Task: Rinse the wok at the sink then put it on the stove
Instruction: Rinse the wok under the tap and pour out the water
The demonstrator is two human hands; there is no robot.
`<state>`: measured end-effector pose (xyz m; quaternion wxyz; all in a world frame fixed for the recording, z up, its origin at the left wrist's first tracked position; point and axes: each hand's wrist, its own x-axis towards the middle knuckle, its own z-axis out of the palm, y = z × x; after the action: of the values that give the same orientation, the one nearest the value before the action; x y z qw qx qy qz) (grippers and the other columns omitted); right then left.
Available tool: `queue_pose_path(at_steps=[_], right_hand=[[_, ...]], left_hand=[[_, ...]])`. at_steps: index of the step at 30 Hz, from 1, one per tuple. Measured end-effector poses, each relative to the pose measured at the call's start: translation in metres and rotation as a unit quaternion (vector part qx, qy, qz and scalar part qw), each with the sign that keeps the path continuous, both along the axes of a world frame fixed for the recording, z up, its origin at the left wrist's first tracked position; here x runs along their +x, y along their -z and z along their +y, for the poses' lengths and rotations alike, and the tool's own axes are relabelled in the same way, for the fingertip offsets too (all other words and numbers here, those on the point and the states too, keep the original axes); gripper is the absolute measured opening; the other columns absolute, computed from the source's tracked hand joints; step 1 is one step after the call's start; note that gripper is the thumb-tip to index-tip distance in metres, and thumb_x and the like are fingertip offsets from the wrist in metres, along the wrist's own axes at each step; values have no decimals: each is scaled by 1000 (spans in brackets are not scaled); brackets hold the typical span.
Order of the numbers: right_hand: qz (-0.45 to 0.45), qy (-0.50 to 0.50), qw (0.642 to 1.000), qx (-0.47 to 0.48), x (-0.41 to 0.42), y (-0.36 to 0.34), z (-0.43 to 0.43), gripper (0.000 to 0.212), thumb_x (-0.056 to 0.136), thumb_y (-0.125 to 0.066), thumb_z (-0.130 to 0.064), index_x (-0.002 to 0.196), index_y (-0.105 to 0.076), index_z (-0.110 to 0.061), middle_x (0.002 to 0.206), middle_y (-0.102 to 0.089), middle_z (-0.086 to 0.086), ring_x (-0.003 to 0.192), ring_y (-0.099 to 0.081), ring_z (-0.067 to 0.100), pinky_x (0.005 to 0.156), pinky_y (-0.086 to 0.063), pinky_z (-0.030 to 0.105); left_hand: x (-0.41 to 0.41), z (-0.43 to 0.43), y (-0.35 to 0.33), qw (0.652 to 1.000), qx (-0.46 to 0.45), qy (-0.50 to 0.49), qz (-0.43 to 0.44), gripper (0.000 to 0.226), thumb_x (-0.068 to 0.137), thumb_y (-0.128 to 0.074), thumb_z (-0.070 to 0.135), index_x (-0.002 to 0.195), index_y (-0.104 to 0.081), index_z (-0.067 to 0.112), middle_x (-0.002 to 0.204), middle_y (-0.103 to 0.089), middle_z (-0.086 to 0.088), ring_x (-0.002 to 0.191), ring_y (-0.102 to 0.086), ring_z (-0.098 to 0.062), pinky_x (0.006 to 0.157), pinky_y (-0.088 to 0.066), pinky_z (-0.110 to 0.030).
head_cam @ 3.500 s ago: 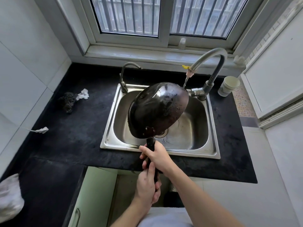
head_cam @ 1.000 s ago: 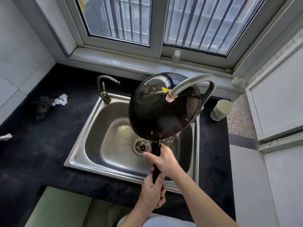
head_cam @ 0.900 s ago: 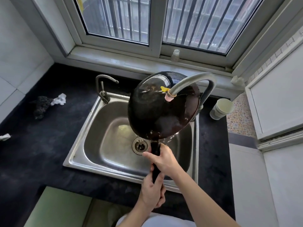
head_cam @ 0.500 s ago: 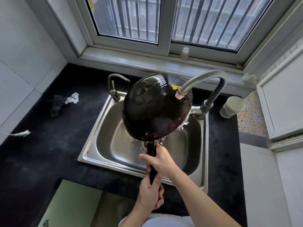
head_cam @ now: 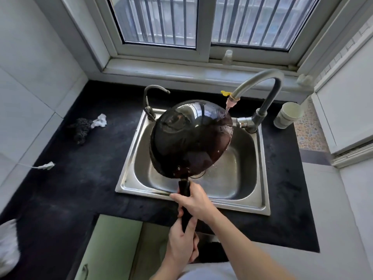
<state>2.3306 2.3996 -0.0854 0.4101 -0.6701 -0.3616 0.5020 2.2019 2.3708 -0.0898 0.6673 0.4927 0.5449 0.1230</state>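
The black countertop (head_cam: 66,184) around the sink (head_cam: 242,208) bears a scourer (head_cam: 80,129), a white rag (head_cam: 99,121), a plug (head_cam: 47,165) and a cup (head_cam: 288,115).

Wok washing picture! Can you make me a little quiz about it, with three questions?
1. True or false: the wok lies flat on the bottom of the sink.
2. Where does the water from the tall tap land? A: on the wok's upper right side. B: straight into the sink, missing the wok. C: nowhere, the tap is off.
3. Fill in: the hand gripping the handle nearer the wok is the ___ hand.

Key: 1. False: it is held up, tilted, over the sink. 2. A. 3. Right: the right hand grips ahead of the left hand.
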Motion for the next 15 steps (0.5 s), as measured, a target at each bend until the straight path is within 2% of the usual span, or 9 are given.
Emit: queue_pose_path(at_steps=[4, 7, 9, 11, 15], right_hand=[[77, 47, 996, 21, -20, -3, -11, 20, 94, -68, -22, 86, -52, -13, 61, -61, 6, 54, -64, 22, 62, -58, 38], [105, 84, 991, 17, -34, 0, -17, 17, 96, -66, -17, 88, -52, -11, 62, -60, 8, 54, -63, 23, 63, -59, 41], [120, 109, 987, -3, -43, 1, -20, 15, 96, -65, -17, 90, -53, -11, 63, -61, 4, 56, -64, 22, 67, -60, 43], [143, 132, 981, -26, -50, 0, -24, 14, 97, -64, -19, 93, -54, -9, 66, -61, 4, 58, -64, 20, 66, -61, 39], [191, 202, 959, -58, -62, 2, -27, 15, 98, -63, -21, 95, -56, -8, 72, -62, 5, 61, -61, 18, 67, -59, 37]], left_hand=[[-21, -2, -1, 999, 28, 25, 13, 20, 94, -55, 34, 94, -64, 16, 45, -49, -3, 36, -43, -17, 39, -33, -27], [-34, -2, 1, 996, 68, 52, 40, 18, 93, -58, 31, 90, -66, 16, 45, -54, 0, 41, -51, -13, 43, -38, -29], [-42, -1, 1, 993, 88, 67, 42, 13, 93, -59, 30, 90, -66, 19, 47, -57, 1, 43, -53, -10, 46, -41, -29], [-50, -2, 0, 989, 111, 89, 46, 9, 93, -59, 30, 90, -65, 24, 48, -59, 0, 42, -54, -7, 46, -42, -25], [-60, 1, 3, 980, 137, 133, 53, 16, 93, -58, 35, 88, -65, 22, 51, -62, 0, 42, -55, -5, 45, -41, -22]])
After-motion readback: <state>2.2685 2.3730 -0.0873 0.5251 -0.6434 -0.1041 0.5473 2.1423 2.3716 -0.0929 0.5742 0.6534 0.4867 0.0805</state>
